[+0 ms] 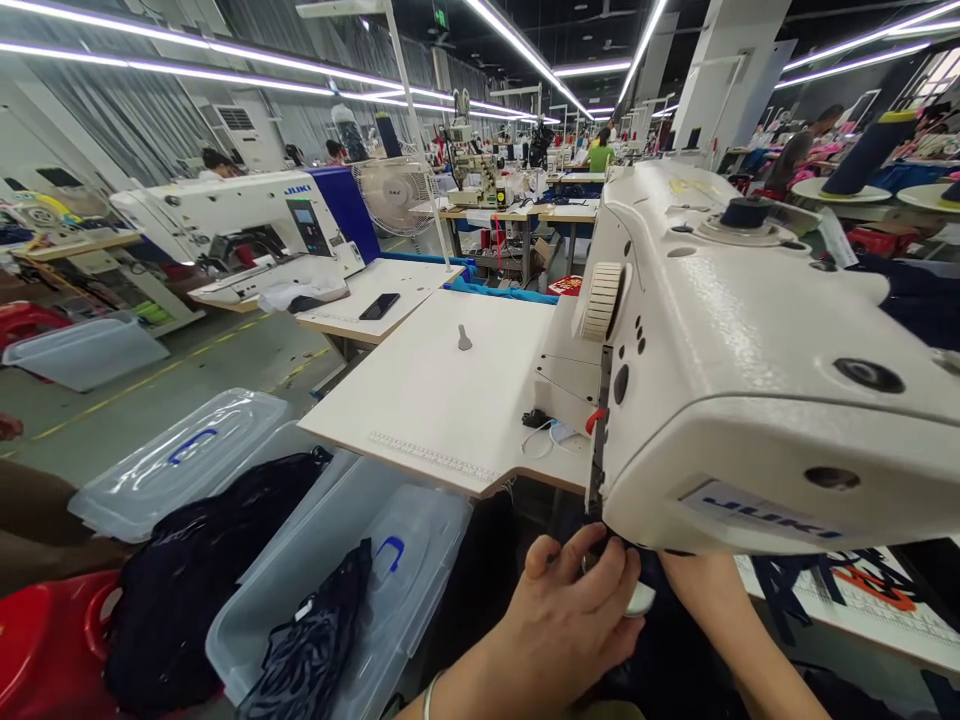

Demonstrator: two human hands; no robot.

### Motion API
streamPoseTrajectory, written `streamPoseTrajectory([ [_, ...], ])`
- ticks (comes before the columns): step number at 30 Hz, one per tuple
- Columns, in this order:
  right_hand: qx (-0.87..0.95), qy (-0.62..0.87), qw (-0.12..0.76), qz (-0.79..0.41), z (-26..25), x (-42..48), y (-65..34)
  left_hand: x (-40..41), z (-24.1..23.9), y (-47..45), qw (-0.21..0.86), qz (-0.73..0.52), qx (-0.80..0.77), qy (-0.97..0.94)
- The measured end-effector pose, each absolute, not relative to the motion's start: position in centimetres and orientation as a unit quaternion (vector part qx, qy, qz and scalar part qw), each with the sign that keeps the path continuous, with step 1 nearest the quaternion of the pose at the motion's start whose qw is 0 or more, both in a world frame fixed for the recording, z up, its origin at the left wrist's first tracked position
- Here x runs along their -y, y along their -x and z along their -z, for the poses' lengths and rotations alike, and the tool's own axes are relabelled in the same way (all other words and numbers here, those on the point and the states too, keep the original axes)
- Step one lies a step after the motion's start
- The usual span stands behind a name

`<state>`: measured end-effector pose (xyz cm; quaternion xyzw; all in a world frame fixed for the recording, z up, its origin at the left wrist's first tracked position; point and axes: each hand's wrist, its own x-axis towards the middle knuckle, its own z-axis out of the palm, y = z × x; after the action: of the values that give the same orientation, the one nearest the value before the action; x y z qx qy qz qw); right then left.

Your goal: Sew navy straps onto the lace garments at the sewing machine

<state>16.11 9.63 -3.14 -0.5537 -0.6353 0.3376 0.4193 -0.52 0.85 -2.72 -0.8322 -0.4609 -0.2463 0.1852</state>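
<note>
My left hand (pixel 577 605) is up at the lower end of the white sewing machine (pixel 757 330), its fingers (pixel 604 575) bent and bunched together. A pale, rounded piece (pixel 641 600) shows just beside them, but I cannot tell whether I am gripping anything. My right forearm (pixel 712 600) runs under the machine's head, which hides that hand, so its state I cannot tell either. Dark cloth (pixel 675 650) lies below, between my arms.

The machine stands to the right of the white desk (pixel 420 390), with its ribbed wheel (pixel 602 302) facing the tabletop. On the desk sits a small grey piece (pixel 464 340), and a ruler scale (pixel 435 456) runs along the near edge. Below, to the left, a clear bin (pixel 292 567) holds a dark bundle (pixel 322 620).
</note>
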Motion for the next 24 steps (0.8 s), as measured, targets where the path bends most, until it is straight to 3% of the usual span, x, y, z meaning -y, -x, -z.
streamPoseTrajectory([
  [24,0.647,0.561,0.418,-0.301,2.73,-10.01,-15.8,-0.81,3.22,-0.25,0.205,0.269,0.48,0.81],
])
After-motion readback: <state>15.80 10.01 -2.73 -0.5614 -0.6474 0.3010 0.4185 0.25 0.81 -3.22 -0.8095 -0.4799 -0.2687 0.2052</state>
